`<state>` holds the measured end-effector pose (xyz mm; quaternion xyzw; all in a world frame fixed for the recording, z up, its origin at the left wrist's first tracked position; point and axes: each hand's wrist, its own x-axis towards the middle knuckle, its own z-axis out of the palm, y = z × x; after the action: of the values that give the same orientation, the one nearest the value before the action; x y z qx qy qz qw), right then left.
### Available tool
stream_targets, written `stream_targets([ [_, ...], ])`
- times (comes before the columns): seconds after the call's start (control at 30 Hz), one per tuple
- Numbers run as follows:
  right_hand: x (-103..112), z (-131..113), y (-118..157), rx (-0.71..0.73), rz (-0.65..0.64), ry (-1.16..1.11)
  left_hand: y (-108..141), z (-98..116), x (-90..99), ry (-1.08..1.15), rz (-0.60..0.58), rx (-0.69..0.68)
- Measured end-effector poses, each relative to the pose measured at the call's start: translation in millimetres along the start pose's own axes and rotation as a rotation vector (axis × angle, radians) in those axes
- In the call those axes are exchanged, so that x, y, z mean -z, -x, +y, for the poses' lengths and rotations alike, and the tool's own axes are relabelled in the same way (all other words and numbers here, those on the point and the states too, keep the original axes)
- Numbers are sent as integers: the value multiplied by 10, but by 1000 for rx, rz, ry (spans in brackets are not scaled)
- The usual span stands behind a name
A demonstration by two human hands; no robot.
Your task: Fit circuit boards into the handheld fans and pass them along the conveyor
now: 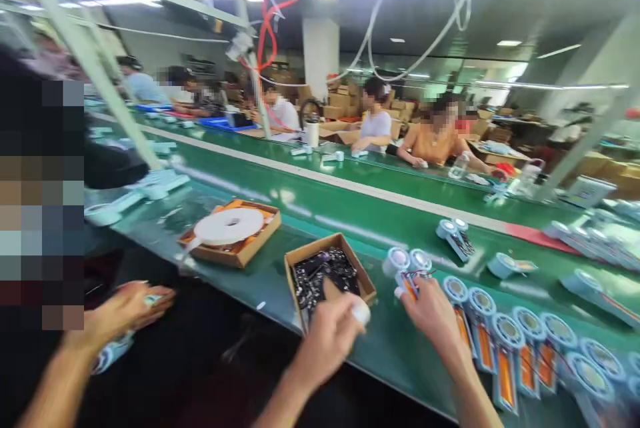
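My left hand (333, 338) is over the near right side of a cardboard box (367, 285) holding small black circuit boards (325, 275). Its fingers are curled together, with a white cover on one fingertip; whatever they pinch, if anything, is hidden. To the right, my right hand (433, 308) is closed over the handle of a light-blue handheld fan housing (420, 260), and the palm hides part of that handle. A second housing (397, 260) lies right beside it. More round-headed housings (507, 331) with orange pieces in their handles lie in a row beside my right wrist.
A white tape reel (230, 225) rests on another cardboard box (260, 248). A co-worker's hand (130, 305) holds a light-blue part at left. Beyond the bench runs a green conveyor (350, 198) carrying housings; several people sit across it. A frame post (95, 75) slants at upper left.
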<state>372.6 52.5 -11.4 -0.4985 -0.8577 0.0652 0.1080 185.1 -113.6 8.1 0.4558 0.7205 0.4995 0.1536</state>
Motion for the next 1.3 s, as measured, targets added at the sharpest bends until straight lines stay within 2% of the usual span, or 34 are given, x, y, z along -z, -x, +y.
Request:
stream_targets([
  [0.1,-211,37,455,-100,2,80,-433,-16,-115,-305,-208,60],
  [0.2,-415,132,691,-140,22,113,-931,-127,-88,-594,-257,165],
  [0.27,-515,270,842,-94,90,83,-1119,-198,-56,-733,-282,222],
  [0.37,-537,487,1112,-14,237,-24,-1174,-257,-13,-875,-317,253],
  [0.43,-443,545,1248,11,296,-110,-1148,-263,34,-936,-338,239],
  [0.5,-291,507,1258,55,275,-193,-1130,-250,108,-968,-346,204],
  [0.57,-147,407,1122,90,185,-222,-1114,-219,189,-965,-328,161],
  [0.63,-68,296,904,16,104,-154,-1047,-172,236,-924,-258,115],
  [0.7,-64,206,705,-43,23,-87,-866,-121,202,-785,-140,57],
  [0.73,-81,173,638,-52,-1,-74,-726,-101,141,-557,-21,9],
  [0.77,-103,151,599,-41,-6,-88,-557,-86,48,-314,50,-39],
  [0.8,-125,141,584,-19,6,-133,-366,-80,-75,-120,24,-65],
  [0.83,-142,142,590,4,29,-206,-165,-83,-222,16,6,-36],
  [0.93,-159,199,662,6,52,-534,399,-137,-715,282,-26,133],
  [0.97,-159,226,683,-31,6,-663,544,-165,-861,334,-43,180],
  [1.03,-166,272,711,-132,-166,-934,742,-227,-1082,361,-116,223],
  [1.1,-185,294,731,-212,-322,-1148,821,-275,-1204,329,-150,216],
  [1.13,-196,294,745,-228,-356,-1206,823,-289,-1235,298,-159,191],
  [1.2,-210,276,784,-210,-319,-1198,774,-292,-1256,219,-197,84],
  [1.3,-218,237,857,-166,-225,-1111,632,-245,-1220,95,-376,-135],
])
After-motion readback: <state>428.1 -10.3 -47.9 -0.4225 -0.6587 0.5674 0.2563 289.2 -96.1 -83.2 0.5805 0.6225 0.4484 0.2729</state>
